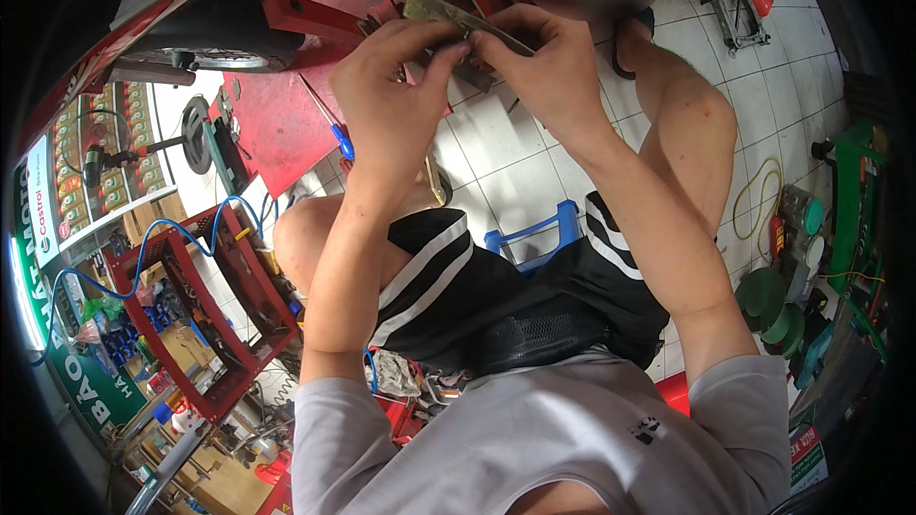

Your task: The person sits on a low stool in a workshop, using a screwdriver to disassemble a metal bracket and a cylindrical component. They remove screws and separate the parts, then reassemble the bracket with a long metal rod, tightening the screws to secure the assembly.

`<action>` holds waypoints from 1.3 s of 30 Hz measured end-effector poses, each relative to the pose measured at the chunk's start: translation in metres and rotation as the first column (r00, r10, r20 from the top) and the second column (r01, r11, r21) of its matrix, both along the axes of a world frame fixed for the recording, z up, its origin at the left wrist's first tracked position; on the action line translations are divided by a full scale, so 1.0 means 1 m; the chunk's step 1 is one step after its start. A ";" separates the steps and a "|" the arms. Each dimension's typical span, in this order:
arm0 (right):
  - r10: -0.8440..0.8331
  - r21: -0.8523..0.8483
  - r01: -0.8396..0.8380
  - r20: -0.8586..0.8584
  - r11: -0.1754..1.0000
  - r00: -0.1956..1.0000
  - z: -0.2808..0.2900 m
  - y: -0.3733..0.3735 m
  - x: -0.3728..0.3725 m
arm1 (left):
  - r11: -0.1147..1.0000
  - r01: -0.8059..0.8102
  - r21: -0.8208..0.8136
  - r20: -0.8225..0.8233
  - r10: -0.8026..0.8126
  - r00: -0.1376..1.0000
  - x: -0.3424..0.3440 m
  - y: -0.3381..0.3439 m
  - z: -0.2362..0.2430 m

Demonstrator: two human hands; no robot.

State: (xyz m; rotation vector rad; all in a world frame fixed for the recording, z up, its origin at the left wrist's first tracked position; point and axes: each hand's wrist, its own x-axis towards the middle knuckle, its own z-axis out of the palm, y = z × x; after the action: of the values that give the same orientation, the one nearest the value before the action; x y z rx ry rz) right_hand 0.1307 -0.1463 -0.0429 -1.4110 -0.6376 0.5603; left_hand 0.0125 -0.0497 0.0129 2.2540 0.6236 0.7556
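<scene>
Both hands meet at the top middle, in front of a red metal stand. Between them is a flat, worn, greenish-brown strip [437, 8], tilted down to the right; its exact kind does not show. My left hand [389, 76] pinches its near edge with thumb and bent fingers. My right hand [553, 62] has its thumb on the strip close to the left thumb, fingers curled behind. Below the thumbs a dark flat piece [474, 76] shows, partly covered; I cannot tell whether it is held.
A blue-handled screwdriver [342, 141] leans by the red sheet [272, 129] at left. Further left are a motorcycle wheel [224, 43] and a red rack [176, 291] with a blue hose [157, 224]. A blue plastic stool [546, 234] stands between my legs. Jars [800, 210] line the right.
</scene>
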 end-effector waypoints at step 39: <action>-0.351 0.317 0.162 0.743 0.935 0.570 0.020 -0.008 0.005 | 0.919 -0.024 -0.394 0.149 0.090 0.985 -0.003 -0.012 -0.002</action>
State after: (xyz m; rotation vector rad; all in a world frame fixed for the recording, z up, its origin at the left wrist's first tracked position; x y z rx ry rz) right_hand 0.1359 -0.1544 -0.0228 -1.4775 -1.1331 -0.4372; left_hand 0.0097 -0.0620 0.0111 1.7954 0.6949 0.7601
